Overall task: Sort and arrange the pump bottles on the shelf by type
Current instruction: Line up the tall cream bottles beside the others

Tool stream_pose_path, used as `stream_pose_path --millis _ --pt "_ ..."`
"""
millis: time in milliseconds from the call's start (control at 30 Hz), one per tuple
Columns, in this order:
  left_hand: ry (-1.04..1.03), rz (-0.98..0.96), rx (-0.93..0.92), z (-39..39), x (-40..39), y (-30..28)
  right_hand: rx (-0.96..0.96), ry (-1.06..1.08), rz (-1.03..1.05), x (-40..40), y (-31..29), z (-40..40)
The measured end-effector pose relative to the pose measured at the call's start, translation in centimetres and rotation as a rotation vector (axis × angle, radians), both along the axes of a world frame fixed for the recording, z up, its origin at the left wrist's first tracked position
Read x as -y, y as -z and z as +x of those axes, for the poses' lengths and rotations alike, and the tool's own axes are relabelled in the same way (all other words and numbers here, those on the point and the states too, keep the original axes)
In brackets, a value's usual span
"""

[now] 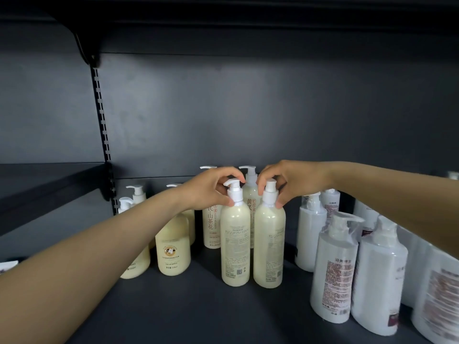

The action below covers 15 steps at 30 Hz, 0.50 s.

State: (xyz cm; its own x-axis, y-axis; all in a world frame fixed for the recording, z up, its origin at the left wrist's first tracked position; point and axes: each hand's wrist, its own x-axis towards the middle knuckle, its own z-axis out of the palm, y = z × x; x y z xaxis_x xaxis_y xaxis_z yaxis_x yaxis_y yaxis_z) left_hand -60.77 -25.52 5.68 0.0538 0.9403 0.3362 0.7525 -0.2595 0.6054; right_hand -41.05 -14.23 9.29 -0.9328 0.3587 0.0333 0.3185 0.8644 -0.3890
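Observation:
Two tall cream pump bottles stand side by side, upright, mid-shelf with their back labels toward me: the left tall bottle (235, 244) and the right tall bottle (269, 247). My left hand (211, 188) pinches the white pump neck of the left one. My right hand (288, 181) grips the pump of the right one. Behind them stand two more tall cream bottles (210, 227) with front labels facing me. Squat cream bottles (173, 247) are grouped on the left, white bottles (334, 271) on the right.
The dark shelf floor (188, 306) stretches toward me in front of the bottles. A dark back panel and a slotted upright (102, 120) stand behind. Another shelf (49, 177) lies at the left. More white bottles (380, 276) crowd the right edge.

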Motion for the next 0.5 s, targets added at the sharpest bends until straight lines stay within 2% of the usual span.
stream_pose_path --millis 200,367,433,500 --pt "-0.211 0.061 -0.138 -0.4 -0.2 0.3 -0.039 0.064 0.115 1.2 0.0 -0.6" --pt "-0.307 0.041 -0.097 -1.1 -0.4 0.6 -0.087 0.172 0.247 1.4 1.1 -1.8" --pt "-0.26 -0.008 -0.041 -1.2 -0.1 0.3 -0.037 0.181 0.22 1.5 0.7 -1.6" --pt "-0.23 -0.046 0.005 -1.3 0.3 0.0 0.017 0.174 0.075 1.2 0.2 -1.2"
